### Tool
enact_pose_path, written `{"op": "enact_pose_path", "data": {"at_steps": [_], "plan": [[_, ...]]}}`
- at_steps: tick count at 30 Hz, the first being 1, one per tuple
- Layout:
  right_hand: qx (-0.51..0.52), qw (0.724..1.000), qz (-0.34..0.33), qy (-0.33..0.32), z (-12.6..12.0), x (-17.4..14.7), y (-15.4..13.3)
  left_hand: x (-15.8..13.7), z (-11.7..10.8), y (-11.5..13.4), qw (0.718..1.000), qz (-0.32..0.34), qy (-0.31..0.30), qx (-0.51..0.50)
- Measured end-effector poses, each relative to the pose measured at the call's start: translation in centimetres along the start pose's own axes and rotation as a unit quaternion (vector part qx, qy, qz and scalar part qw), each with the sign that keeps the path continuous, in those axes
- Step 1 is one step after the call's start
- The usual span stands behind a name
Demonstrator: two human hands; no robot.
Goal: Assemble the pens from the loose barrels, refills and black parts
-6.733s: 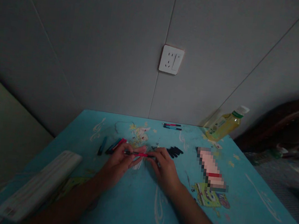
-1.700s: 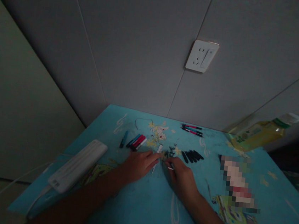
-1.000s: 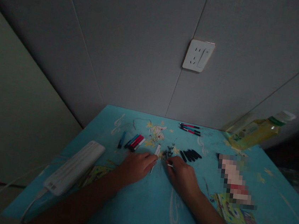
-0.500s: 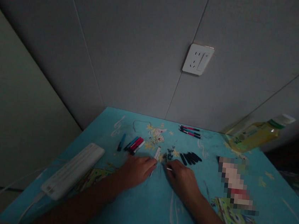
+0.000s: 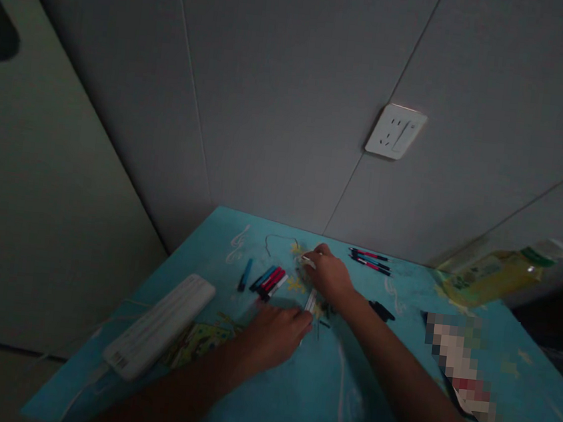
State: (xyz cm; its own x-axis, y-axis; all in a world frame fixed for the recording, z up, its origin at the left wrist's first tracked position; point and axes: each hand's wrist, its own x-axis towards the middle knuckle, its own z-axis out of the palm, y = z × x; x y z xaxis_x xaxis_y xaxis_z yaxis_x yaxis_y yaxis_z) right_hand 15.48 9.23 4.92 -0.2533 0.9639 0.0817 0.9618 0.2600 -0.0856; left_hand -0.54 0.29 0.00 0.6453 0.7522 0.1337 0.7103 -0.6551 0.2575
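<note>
My left hand (image 5: 279,331) rests on the table, its fingers closed over a few slim white sticks (image 5: 311,299) whose far ends stick out past the fingertips. Beyond them is my right hand (image 5: 328,271), fingers pinched on a thin white stick (image 5: 308,261), mostly hidden. Left of the hands lie several blue, red and white pen barrels (image 5: 269,278), with one blue barrel (image 5: 245,274) apart. Small dark pieces (image 5: 324,323) lie near the left fingertips. My right forearm partly covers the black tube-like pieces (image 5: 382,310).
Several assembled pens (image 5: 371,261) lie at the table's back edge. A white power strip (image 5: 161,326) with a cable is at left. At right stand a yellow-liquid bottle (image 5: 499,271) and a blurred-out flat item (image 5: 460,371). A wall socket (image 5: 396,132) is above the blue table (image 5: 290,413).
My right hand has moved forward and left from beside the small dark pieces, still pinching a white stick. My left hand stays on the white sticks. The camera view has shifted.
</note>
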Motion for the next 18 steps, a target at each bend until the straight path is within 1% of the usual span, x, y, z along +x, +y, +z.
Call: {"op": "enact_pose_path", "data": {"at_steps": [2,5,7,9,12,14,15,16,18], "plan": [[-0.007,1.000,-0.005,-0.009,0.6,1.9,-0.8,0.0,0.0,-0.1,1.000,-0.001,0.006,0.001],[-0.008,1.000,-0.005,-0.009,1.3,3.4,-1.2,0.0,0.0,-0.3,1.000,-0.008,0.017,-0.001],[0.000,1.000,-0.004,-0.005,1.1,3.6,-0.9,0.0,-0.1,-0.4,1.000,-0.010,0.024,0.000],[0.009,1.000,-0.007,0.005,0.4,3.0,-0.5,0.0,-0.2,-0.4,1.000,-0.012,0.027,-0.002],[0.066,0.997,-0.013,0.038,-0.7,0.2,0.5,0.1,-0.5,-0.3,0.999,-0.020,0.031,-0.021],[0.194,0.977,-0.009,0.086,-0.9,-2.9,1.0,0.1,-0.7,-0.2,0.998,-0.028,0.041,-0.040],[0.241,0.966,-0.009,0.099,-0.8,-4.6,1.3,0.2,-0.8,-0.2,0.997,-0.032,0.046,-0.051],[0.266,0.958,-0.006,0.108,-0.6,-6.3,1.5,0.2,-0.8,-0.1,0.996,-0.035,0.052,-0.063],[0.280,0.950,-0.005,0.135,0.0,-9.4,1.6,0.1,-0.7,-0.1,0.993,-0.038,0.061,-0.091]]}}
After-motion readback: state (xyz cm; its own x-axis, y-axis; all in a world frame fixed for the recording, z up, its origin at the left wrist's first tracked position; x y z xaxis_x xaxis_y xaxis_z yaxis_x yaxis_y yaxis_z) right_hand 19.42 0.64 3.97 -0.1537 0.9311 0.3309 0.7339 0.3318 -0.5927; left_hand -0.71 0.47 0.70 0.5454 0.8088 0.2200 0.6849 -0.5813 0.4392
